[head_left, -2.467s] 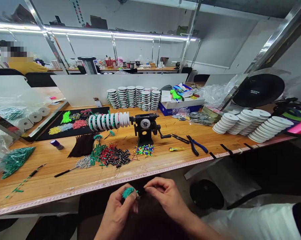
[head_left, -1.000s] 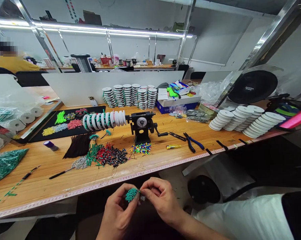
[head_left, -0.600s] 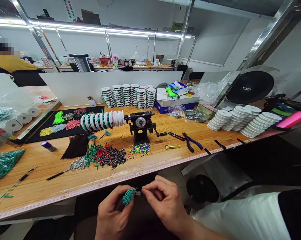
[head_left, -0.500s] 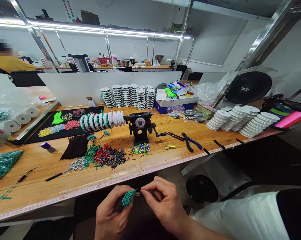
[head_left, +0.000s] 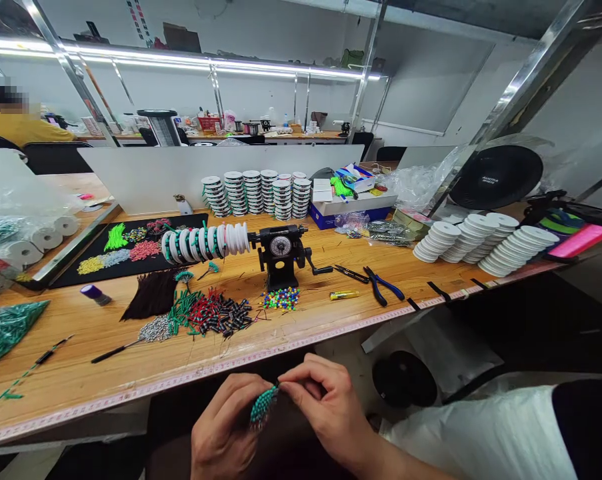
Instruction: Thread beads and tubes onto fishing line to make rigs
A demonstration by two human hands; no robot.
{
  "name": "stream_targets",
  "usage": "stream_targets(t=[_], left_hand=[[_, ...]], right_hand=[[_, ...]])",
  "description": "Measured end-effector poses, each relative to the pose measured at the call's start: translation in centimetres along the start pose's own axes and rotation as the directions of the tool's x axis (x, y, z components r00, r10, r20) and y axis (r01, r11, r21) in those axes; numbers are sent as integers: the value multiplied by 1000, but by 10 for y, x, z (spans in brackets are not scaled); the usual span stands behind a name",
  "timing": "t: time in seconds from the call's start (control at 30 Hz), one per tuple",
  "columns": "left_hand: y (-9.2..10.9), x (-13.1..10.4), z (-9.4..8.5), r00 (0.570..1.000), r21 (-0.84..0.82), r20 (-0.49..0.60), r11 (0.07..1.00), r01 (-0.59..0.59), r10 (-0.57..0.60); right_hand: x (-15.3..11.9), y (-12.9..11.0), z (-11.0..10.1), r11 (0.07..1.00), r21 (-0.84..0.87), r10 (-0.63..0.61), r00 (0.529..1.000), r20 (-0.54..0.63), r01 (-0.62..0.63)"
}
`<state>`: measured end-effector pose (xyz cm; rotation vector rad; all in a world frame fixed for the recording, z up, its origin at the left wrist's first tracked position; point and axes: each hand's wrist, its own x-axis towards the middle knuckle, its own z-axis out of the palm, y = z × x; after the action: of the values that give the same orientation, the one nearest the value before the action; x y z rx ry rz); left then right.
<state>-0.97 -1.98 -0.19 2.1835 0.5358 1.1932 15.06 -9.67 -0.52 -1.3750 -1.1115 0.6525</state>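
Observation:
Below the bench edge, my left hand (head_left: 229, 421) is closed round a bundle of small green beads (head_left: 263, 404) with thin wire ends sticking out underneath. My right hand (head_left: 325, 403) is beside it, thumb and forefinger pinched together at the bundle's upper right end. What that pinch holds is too small to make out. On the bench ahead lie a pile of green, red and black tubes (head_left: 219, 313), a heap of silver pieces (head_left: 157, 329) and some coloured beads (head_left: 281, 298).
A black hand-crank winder (head_left: 281, 257) carries a row of white spools (head_left: 205, 241). Pliers (head_left: 383, 285) and a yellow tube (head_left: 344, 295) lie to its right. White spool stacks (head_left: 501, 243) stand at the far right. A person in a yellow top (head_left: 28, 128) sits far left.
My left hand has turned the green bundle, so more of its side and wire ends show. My right fingertips have come closer to it; the dark bit between the hands is now mostly hidden.

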Motion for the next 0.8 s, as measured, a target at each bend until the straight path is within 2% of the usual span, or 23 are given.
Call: stream_targets(t=[0.2,0.37,0.57,0.7,0.8], left_hand=[[-1,-2,-2,998,7,56,1000,-1,0],[1,-1,-3,998,15,55,999,-35,34],[0,-2,-3,996,-17,78,999,-31,32],[0,-2,-4,995,-25,99,999,-20,22],[2,1,-2,995,-34,102,999,-13,17]], right_hand=[[2,-2,-1,998,31,49,999,16,-49],[3,-1,-2,989,88,113,993,43,-116],[8,3,-2,918,271,259,954,149,-291],[11,5,-1,863,359,293,931,218,-356],[11,7,0,857,358,304,924,231,-371]])
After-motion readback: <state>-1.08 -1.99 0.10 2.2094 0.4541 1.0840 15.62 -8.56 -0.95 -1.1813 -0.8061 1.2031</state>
